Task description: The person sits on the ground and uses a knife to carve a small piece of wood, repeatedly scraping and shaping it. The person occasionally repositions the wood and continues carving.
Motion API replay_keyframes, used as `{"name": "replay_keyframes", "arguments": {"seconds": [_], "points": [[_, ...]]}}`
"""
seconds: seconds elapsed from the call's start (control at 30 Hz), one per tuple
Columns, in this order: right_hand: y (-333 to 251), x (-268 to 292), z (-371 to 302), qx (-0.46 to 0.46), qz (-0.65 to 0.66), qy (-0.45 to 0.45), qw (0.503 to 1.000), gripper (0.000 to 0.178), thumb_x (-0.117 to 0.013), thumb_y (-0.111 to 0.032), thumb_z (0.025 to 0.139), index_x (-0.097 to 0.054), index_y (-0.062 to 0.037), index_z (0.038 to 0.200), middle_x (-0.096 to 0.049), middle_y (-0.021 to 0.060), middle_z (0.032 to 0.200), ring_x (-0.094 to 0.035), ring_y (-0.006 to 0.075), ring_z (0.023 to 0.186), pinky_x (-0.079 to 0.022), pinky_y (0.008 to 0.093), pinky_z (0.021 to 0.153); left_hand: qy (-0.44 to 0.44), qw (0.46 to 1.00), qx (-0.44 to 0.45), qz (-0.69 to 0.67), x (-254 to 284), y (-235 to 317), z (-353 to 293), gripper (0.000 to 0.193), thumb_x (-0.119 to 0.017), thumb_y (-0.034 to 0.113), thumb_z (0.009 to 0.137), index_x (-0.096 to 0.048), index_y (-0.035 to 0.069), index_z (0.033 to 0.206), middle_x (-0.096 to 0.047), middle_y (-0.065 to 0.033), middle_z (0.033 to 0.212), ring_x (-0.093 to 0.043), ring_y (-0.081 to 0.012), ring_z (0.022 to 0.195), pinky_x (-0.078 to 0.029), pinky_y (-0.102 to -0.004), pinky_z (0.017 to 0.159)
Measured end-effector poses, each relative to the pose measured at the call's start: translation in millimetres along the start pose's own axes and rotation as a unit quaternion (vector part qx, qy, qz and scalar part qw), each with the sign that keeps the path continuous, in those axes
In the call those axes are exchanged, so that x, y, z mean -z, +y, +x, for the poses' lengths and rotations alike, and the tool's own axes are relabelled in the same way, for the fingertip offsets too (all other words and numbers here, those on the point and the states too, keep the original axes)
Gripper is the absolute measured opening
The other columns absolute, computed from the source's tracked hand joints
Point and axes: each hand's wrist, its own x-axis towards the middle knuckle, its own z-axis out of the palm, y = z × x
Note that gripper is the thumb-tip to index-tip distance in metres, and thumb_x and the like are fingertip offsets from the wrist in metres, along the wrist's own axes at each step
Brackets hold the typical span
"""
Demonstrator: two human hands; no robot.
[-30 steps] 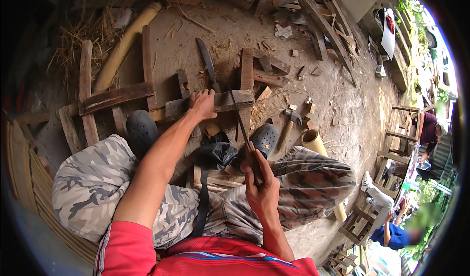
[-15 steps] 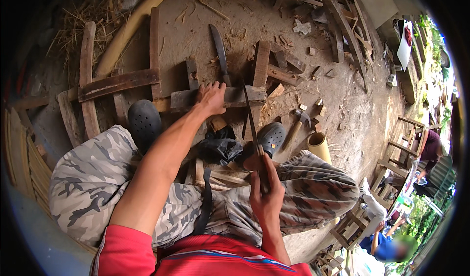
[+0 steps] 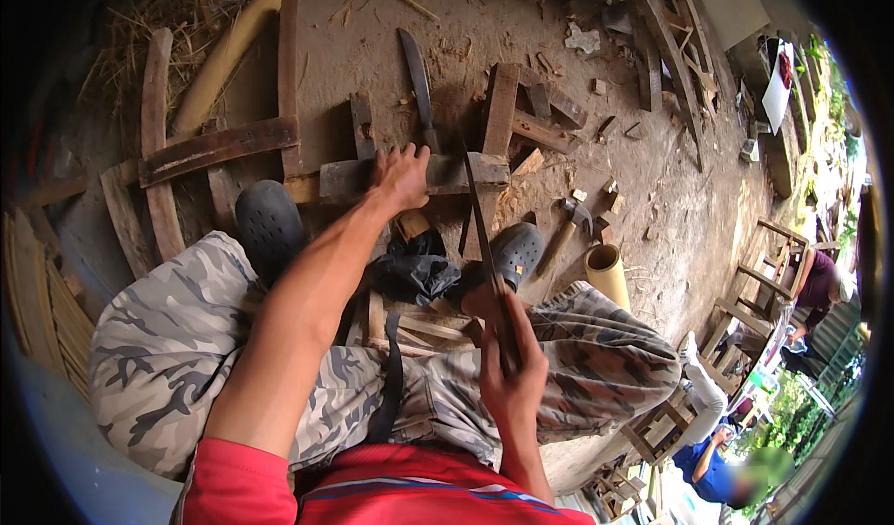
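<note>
My left hand (image 3: 401,177) is closed over a weathered grey wooden board (image 3: 346,179), fingers on its far edge. The board lies crosswise on other timber between my feet. In my right hand (image 3: 513,367), closed round its wooden handle, is a handsaw (image 3: 481,222), seen nearly edge-on. Its thin blade crosses the board near the right end, to the right of my left hand. How deep the blade sits in the wood cannot be made out. Just beyond my left hand a machete (image 3: 416,78) with a dark blade lies on the ground.
Wooden frame pieces (image 3: 219,150) stand at left beside a bamboo pole (image 3: 237,50). A hammer (image 3: 565,231), a bamboo tube (image 3: 606,273) and a black plastic bag (image 3: 418,272) lie near my feet. Wood scraps are scattered beyond. Two people (image 3: 712,464) are at far right.
My left hand's fingers have drawn in more tightly over the board. The saw and my right hand have shifted only slightly. The whole view has moved a little.
</note>
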Motion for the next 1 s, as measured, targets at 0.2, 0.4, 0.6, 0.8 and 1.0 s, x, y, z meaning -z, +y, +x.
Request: {"name": "replay_keyframes", "arguments": {"seconds": [0.2, 0.4, 0.6, 0.8, 1.0], "points": [[58, -64, 110, 0.053, 0.010, 0.045, 0.998, 0.047, -0.057, -0.001, 0.094, -0.051, 0.0046, 0.141, -0.065, 0.0211, 0.130, -0.063, 0.0200, 0.120, -0.047, 0.0291, 0.100, -0.020, 1.000, 0.000, 0.008, 7, 2, 8, 0.083, -0.089, 0.026, 0.067, -0.045, 0.005, 0.135, -0.049, -0.0221, 0.136, -0.044, -0.0445, 0.134, -0.032, -0.0650, 0.110], [-3, 10, -25, -0.027, -0.032, -0.013, 0.999, 0.058, -0.052, 0.008, 0.088, -0.047, 0.0011, 0.145, -0.062, 0.0225, 0.134, -0.060, 0.0290, 0.127, -0.048, 0.0330, 0.101, 0.006, 1.000, 0.005, 0.010, -1, -1, 0, 0.082, -0.087, 0.024, 0.068, -0.045, 0.006, 0.135, -0.050, -0.0217, 0.135, -0.046, -0.0440, 0.131, -0.033, -0.0652, 0.109], [44, -61, 108, 0.044, -0.019, 0.037, 0.998, 0.051, -0.055, 0.000, 0.090, -0.051, -0.0020, 0.141, -0.061, 0.0290, 0.127, -0.063, 0.0400, 0.114, -0.051, 0.0412, 0.090, 0.028, 0.999, -0.013, 0.023, 1, 4, 6, 0.086, -0.088, 0.024, 0.066, -0.045, 0.005, 0.138, -0.052, -0.0211, 0.132, -0.048, -0.0445, 0.129, -0.036, -0.0639, 0.107], [2, -5, 19, -0.001, -0.039, -0.003, 0.999, 0.055, -0.053, 0.007, 0.088, -0.049, 0.0018, 0.143, -0.064, 0.0207, 0.132, -0.061, 0.0289, 0.126, -0.047, 0.0326, 0.102, 0.045, 0.998, -0.004, 0.045, -4, 2, -2, 0.070, -0.085, 0.023, 0.070, -0.049, 0.007, 0.128, -0.053, -0.0183, 0.128, -0.050, -0.0400, 0.127, -0.037, -0.0625, 0.107], [47, -47, 96, 0.019, 0.009, 0.036, 0.999, 0.050, -0.055, 0.004, 0.089, -0.052, 0.0045, 0.139, -0.061, 0.0235, 0.135, -0.060, 0.0295, 0.127, -0.046, 0.0328, 0.104, 0.031, 0.999, -0.003, 0.039, 3, 8, 0, 0.075, -0.086, 0.022, 0.068, -0.048, 0.007, 0.131, -0.052, -0.0189, 0.130, -0.047, -0.0417, 0.130, -0.036, -0.0630, 0.107]]}}
